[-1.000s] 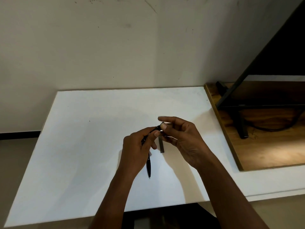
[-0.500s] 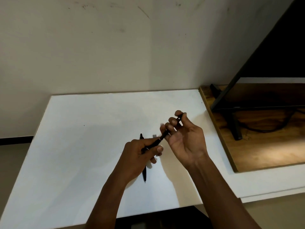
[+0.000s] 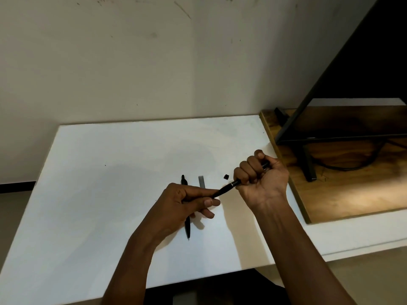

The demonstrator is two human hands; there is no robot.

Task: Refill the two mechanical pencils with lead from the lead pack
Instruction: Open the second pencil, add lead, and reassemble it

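A black mechanical pencil (image 3: pixel 226 188) is held slanted above the white table (image 3: pixel 99 194). My left hand (image 3: pixel 187 208) grips its lower end and my right hand (image 3: pixel 259 177) is closed in a fist around its upper end. A second black mechanical pencil (image 3: pixel 187 227) lies on the table, partly hidden under my left hand. The slim grey lead pack (image 3: pixel 202 182) lies just right of it, and a small black cap (image 3: pixel 226 176) rests on the table beside the pack.
A wooden board (image 3: pixel 352 194) lies at the table's right end and carries a black metal stand (image 3: pixel 308 164) with a dark cable (image 3: pixel 352 166). A pale wall rises behind the table.
My right hand has closed into a fist around the pencil's upper end and moved right. The lead pack and the small black cap have come into view on the table.
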